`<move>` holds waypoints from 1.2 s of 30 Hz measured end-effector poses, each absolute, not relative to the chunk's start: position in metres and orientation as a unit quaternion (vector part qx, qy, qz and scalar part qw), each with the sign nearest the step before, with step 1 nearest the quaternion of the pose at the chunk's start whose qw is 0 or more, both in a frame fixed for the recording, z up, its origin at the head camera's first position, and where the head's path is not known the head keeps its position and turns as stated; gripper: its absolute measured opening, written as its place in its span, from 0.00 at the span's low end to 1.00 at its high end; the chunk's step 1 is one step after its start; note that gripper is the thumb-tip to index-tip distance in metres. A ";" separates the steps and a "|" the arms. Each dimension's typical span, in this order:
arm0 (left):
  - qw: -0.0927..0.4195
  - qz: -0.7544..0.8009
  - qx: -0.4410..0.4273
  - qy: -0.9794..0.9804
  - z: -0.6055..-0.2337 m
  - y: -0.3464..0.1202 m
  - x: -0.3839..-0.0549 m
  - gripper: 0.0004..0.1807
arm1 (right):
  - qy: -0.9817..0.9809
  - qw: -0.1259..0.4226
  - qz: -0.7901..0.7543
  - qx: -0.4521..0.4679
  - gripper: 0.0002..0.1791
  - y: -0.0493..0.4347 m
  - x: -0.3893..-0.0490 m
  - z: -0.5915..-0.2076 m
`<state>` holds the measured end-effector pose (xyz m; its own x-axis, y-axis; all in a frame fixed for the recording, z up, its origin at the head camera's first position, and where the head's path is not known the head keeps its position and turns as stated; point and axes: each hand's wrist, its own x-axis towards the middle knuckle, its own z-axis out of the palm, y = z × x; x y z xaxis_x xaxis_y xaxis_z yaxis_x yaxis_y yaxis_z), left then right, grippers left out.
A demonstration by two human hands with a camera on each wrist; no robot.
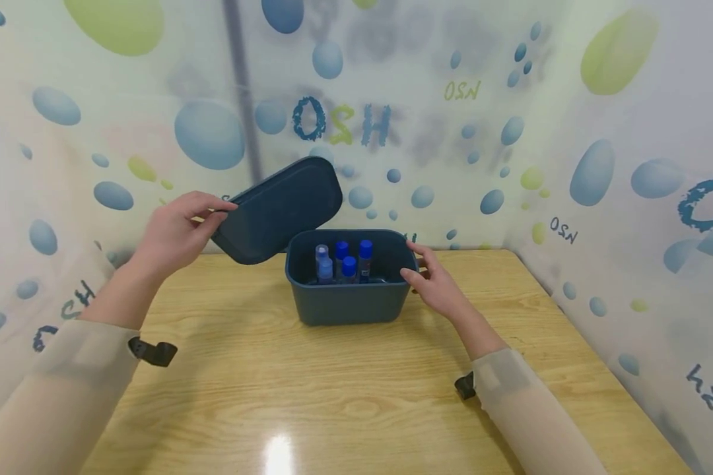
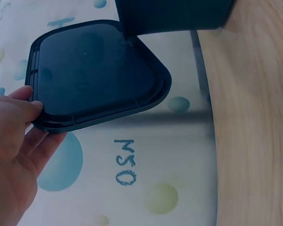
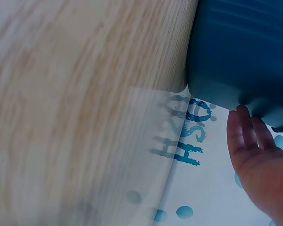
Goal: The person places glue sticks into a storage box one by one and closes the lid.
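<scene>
A dark blue storage box (image 1: 350, 305) stands upright on the table with its top uncovered. Inside it are several small bottles (image 1: 348, 266), most with blue caps. My left hand (image 1: 181, 231) pinches one corner of the matching dark blue lid (image 1: 285, 211) between thumb and fingers. The lid (image 2: 94, 70) is tilted up at the box's left, its lower edge overlapping the box's rim in the head view. At the box's right end, my right hand (image 1: 436, 280) grips the rim, thumb over the edge. Its fingers (image 3: 249, 129) lie against the outer wall in the right wrist view.
The wooden table (image 1: 333, 396) reaches to a patterned curtain (image 1: 416, 178) printed with blue and green drops, close behind the box. More of this curtain (image 1: 647, 218) hangs along the right side. Black straps (image 1: 152, 351) are on both wrists.
</scene>
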<state>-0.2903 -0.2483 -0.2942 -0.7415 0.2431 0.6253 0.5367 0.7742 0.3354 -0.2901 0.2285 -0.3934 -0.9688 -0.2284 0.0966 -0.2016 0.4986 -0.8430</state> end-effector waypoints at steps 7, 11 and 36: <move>0.293 -0.265 -0.257 -0.882 -0.284 -0.222 -0.298 0.15 | 0.864 0.011 -0.486 -0.129 0.38 0.230 -0.290 -0.395; 0.305 -0.264 -0.291 -0.867 -0.283 -0.209 -0.305 0.13 | 0.861 0.010 -0.489 -0.137 0.39 0.232 -0.292 -0.397; 0.340 -0.216 -0.383 -0.831 -0.286 -0.154 -0.319 0.13 | 0.851 -0.067 -0.500 -0.145 0.37 0.232 -0.296 -0.372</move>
